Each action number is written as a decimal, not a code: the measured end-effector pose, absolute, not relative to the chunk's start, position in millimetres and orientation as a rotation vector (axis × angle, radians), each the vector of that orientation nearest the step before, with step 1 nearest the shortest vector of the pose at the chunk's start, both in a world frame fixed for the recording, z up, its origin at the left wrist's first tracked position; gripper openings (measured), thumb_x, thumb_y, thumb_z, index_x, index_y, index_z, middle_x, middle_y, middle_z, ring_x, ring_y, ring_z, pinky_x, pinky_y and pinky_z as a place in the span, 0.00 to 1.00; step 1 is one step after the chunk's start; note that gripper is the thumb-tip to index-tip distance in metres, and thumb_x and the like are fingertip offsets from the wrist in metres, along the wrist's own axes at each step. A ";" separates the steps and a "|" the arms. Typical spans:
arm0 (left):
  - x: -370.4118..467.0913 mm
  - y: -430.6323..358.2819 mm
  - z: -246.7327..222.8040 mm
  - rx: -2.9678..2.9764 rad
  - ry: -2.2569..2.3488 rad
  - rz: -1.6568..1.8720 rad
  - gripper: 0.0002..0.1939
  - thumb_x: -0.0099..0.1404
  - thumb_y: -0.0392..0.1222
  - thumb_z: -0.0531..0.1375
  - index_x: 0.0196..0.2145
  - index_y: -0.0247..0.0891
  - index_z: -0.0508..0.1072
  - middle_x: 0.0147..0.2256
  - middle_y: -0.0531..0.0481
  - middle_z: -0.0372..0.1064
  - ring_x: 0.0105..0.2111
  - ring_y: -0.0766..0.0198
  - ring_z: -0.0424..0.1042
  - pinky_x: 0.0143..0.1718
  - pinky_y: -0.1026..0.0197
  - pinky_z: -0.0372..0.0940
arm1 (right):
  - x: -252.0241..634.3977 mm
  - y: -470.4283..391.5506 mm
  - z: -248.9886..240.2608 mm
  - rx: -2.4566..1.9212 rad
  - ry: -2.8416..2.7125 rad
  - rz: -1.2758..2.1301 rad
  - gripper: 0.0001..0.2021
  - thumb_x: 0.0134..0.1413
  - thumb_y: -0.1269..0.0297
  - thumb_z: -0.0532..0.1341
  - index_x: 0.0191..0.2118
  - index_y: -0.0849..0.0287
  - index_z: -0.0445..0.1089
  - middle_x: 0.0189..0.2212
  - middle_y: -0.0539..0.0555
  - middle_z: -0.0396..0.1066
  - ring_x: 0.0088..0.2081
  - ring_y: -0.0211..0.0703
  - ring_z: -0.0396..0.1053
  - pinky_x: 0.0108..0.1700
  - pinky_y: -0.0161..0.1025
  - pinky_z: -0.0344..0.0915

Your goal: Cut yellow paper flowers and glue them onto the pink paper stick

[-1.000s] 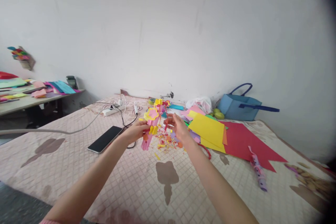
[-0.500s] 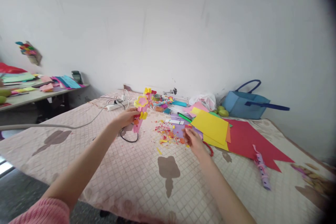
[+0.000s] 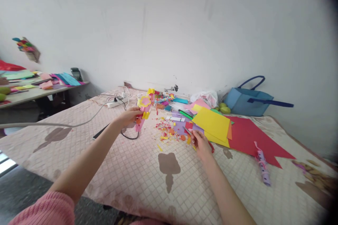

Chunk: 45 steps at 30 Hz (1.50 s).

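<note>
My left hand (image 3: 129, 116) is closed on a pink paper strip (image 3: 139, 125) with yellow flower cut-outs (image 3: 144, 102) and orange and red bits on it, held upright above the table. On the right, my right hand (image 3: 200, 143) has its fingers closed round a pair of scissors. A grey blade (image 3: 187, 130) points forward and left from the fingertips, and a red handle (image 3: 211, 147) shows beside the hand. Small paper scraps (image 3: 167, 132) in red, yellow and orange lie just left of the scissors. Purple paper (image 3: 179, 126) lies beyond the blade.
Yellow sheets (image 3: 212, 124) and a large red sheet (image 3: 249, 137) lie on the right. Behind them stand a blue bag (image 3: 245, 102) and green fruit (image 3: 224, 109). A decorated purple paper roll (image 3: 263, 167) rests far right. A power strip (image 3: 115, 103) with cables sits back left, near a phone (image 3: 100, 132).
My right hand has taken hold of the scissors, whose blade now shows ahead of the fingers. My left hand keeps the flowered strip in nearly the same place.
</note>
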<state>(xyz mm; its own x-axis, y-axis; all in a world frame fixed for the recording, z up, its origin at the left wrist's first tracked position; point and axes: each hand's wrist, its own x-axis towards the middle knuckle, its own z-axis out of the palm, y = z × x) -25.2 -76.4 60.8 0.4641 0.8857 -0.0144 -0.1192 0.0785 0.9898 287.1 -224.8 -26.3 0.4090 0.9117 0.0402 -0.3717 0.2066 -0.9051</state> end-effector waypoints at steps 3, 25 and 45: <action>-17.2 -75.3 49.3 1.263 0.785 0.850 0.08 0.47 0.35 0.65 0.26 0.34 0.70 0.22 0.52 0.67 0.20 0.71 0.65 0.21 0.70 0.58 | 292.1 -225.4 -26.2 -0.969 -0.656 0.975 0.14 0.35 0.55 0.71 0.24 0.58 0.69 0.15 0.43 0.60 0.15 0.28 0.55 0.15 0.29 0.50; 8.6 -63.4 37.9 1.295 0.713 0.861 0.11 0.48 0.39 0.66 0.30 0.34 0.71 0.27 0.52 0.68 0.25 0.70 0.67 0.29 0.68 0.60 | 290.0 -225.3 -32.2 -0.982 -0.658 0.965 0.16 0.36 0.55 0.71 0.22 0.58 0.66 0.16 0.44 0.62 0.15 0.28 0.53 0.15 0.29 0.48; -9.0 -41.1 13.4 1.282 0.860 0.873 0.10 0.47 0.40 0.65 0.29 0.35 0.71 0.26 0.51 0.69 0.24 0.70 0.66 0.26 0.68 0.59 | 284.1 -229.4 -25.6 -1.006 -0.669 0.975 0.14 0.37 0.55 0.70 0.23 0.59 0.69 0.15 0.44 0.60 0.16 0.30 0.53 0.17 0.31 0.48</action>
<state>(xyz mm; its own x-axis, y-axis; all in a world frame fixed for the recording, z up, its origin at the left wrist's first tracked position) -9.0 -41.1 13.4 0.4263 0.9033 -0.0480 -0.0608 0.0816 0.9948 284.1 -229.4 -25.6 0.4307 0.9019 0.0311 -0.3539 0.2005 -0.9135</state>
